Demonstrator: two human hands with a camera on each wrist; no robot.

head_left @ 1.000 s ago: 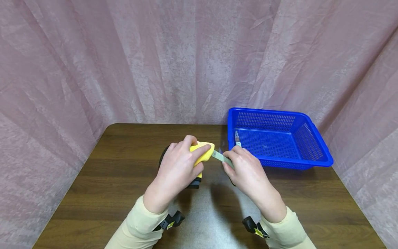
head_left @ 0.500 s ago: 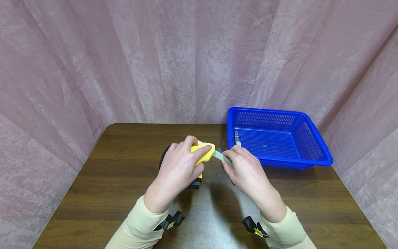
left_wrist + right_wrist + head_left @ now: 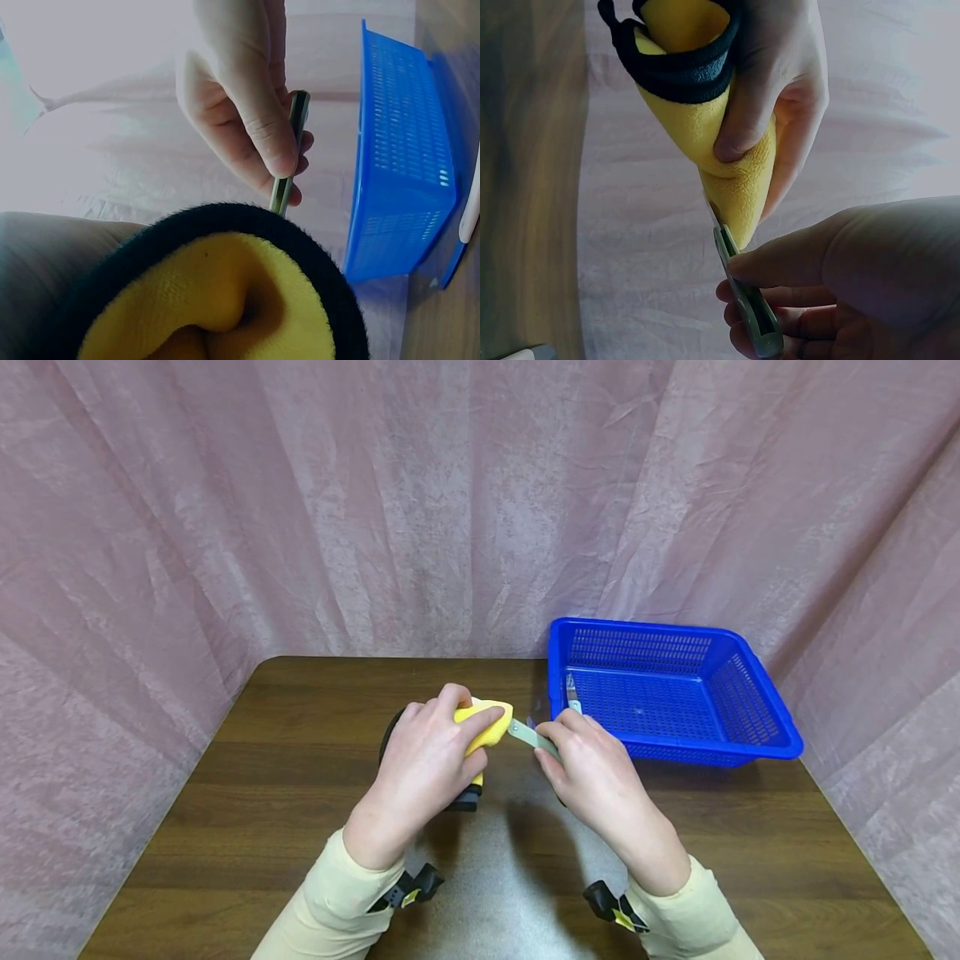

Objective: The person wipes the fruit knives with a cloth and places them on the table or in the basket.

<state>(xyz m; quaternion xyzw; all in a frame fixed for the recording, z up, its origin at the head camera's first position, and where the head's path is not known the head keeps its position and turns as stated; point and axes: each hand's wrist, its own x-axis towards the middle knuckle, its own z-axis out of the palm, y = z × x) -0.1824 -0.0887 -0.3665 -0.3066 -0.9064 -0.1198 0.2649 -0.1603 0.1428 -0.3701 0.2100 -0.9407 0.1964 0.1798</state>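
My left hand (image 3: 427,743) grips a folded yellow cloth (image 3: 679,124) with a dark border, thumb and fingers pinching it together. Out of the cloth's tip comes a green folding knife (image 3: 531,737), whose slotted handle my right hand (image 3: 596,760) holds between thumb and fingers. In the right wrist view a sliver of blade (image 3: 710,206) shows at the cloth's edge; the cloth covers the rest. The cloth's loose, bordered end hangs in folds around my left hand, as the left wrist view shows.
A blue perforated basket (image 3: 678,752) stands at the back right of the wooden table (image 3: 247,793). Inside, along its left wall, lies a small tool with a pale handle (image 3: 573,703). A white-handled item (image 3: 471,206) lies on the table near the basket. A pink curtain (image 3: 420,510) hangs behind.
My left hand and the cloth have shifted slightly left along the knife, baring a little more of the handle's pivot end. My right hand stays in place.
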